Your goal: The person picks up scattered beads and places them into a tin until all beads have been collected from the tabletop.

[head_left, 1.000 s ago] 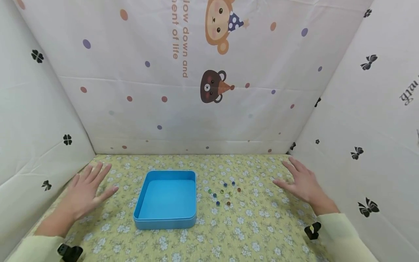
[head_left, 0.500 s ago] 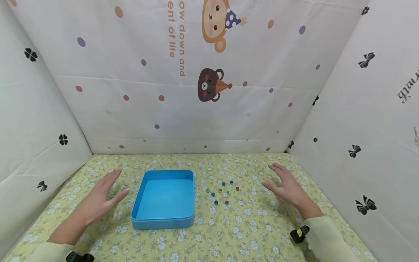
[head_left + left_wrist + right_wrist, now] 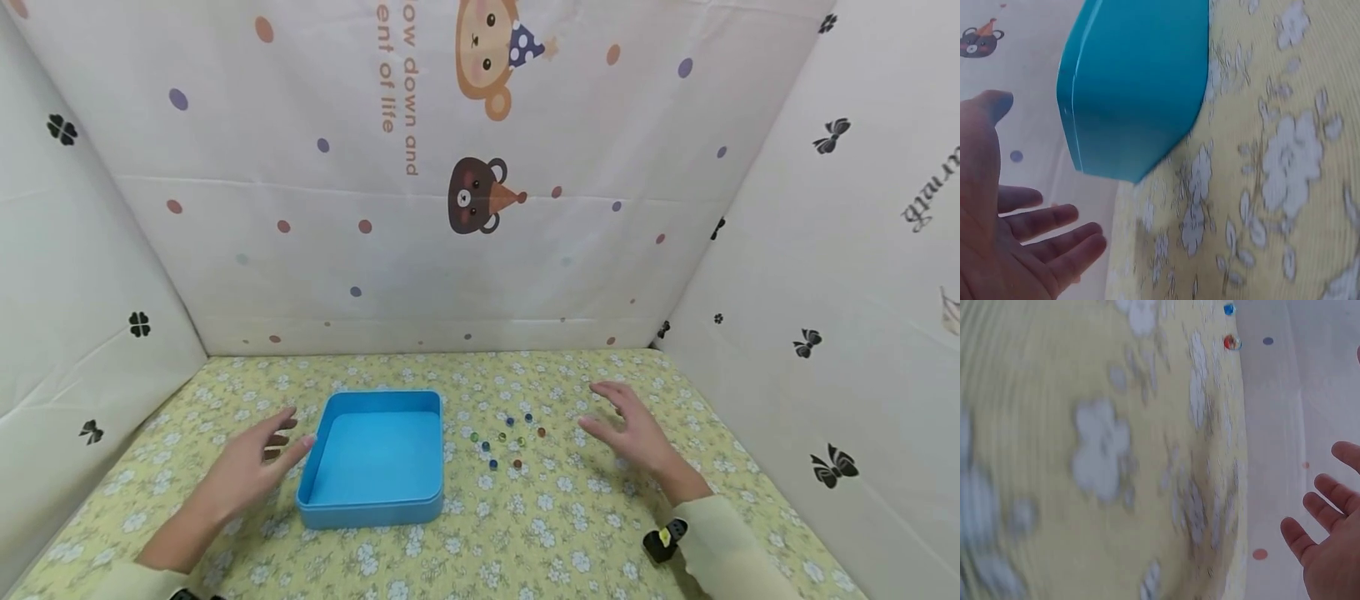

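Note:
A square blue tray point(image 3: 375, 514) with low walls lies on the flowered cloth, left of centre. My left hand point(image 3: 251, 467) hovers at its left wall, thumb tip right at the rim in the head view, fingers relaxed and holding nothing. The left wrist view shows the blue wall point(image 3: 1129, 94) beside the spread fingers. To the right of the tray several small glass marbles lie scattered, among them a blue marble point(image 3: 493, 464), an orange marble point(image 3: 517, 463) and a green marble point(image 3: 474, 437). Right of them my right hand point(image 3: 633, 433) hangs above the cloth, fingers loosely bent, with nothing in it.
A yellow cloth with white flowers point(image 3: 420, 567) covers the table. White printed sheets stand as a back wall point(image 3: 420, 267), a left wall point(image 3: 67, 275) and a right wall point(image 3: 847, 275). A black wrist device point(image 3: 663, 542) sits at the right sleeve.
Both hands have moved inward, the left toward the tray and the right toward the marbles. The left fingers have gone from spread to more bent. Tray and marbles stay put on the cloth.

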A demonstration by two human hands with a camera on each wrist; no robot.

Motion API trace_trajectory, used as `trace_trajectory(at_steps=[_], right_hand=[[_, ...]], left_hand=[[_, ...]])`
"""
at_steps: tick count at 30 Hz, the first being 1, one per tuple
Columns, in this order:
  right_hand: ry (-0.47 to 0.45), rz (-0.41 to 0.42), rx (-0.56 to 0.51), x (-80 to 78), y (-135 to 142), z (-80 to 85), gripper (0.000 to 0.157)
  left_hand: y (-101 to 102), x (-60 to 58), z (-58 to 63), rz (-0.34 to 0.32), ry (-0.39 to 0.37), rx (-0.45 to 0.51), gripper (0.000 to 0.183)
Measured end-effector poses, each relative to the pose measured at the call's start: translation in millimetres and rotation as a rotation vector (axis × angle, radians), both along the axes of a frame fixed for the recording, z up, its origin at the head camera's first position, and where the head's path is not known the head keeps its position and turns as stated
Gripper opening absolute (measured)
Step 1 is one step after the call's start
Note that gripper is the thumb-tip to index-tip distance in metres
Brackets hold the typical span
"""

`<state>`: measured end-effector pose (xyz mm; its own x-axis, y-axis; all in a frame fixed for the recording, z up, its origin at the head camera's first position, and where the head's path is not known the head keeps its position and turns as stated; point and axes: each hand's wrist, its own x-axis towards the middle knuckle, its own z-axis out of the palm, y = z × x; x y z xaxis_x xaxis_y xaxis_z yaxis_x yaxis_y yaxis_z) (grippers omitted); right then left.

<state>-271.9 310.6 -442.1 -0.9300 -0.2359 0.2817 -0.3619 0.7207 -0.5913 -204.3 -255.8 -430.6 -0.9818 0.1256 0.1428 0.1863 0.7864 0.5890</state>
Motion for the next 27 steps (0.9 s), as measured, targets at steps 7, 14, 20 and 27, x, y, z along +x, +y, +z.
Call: trace_trajectory(at_steps=[7, 14, 20, 27], right_hand=[[-0.024, 0.017, -0.084, 0.3, -11.1, -3.4, 0.063], [-0.109, 0.012, -0.161, 0.0, -22.2, -6.2, 0.065], [-0.180, -0.003, -0.217, -2.4, -29.0, -12.3, 0.066], [-0.189, -0.012, -0.257, -4.5, -33.6, -15.6, 0.060]], left_hand=[[8.8, 0.3, 1.3, 0.023, -0.140, 0.034, 0.081], [15.9, -0.5, 0.8, 0.049, -0.212, 0.075, 0.074], [18.6, -0.5, 0.6, 0.060, -0.245, 0.120, 0.074], [17.6, -2.7, -5.5, 0.056, -0.273, 0.159, 0.073]])
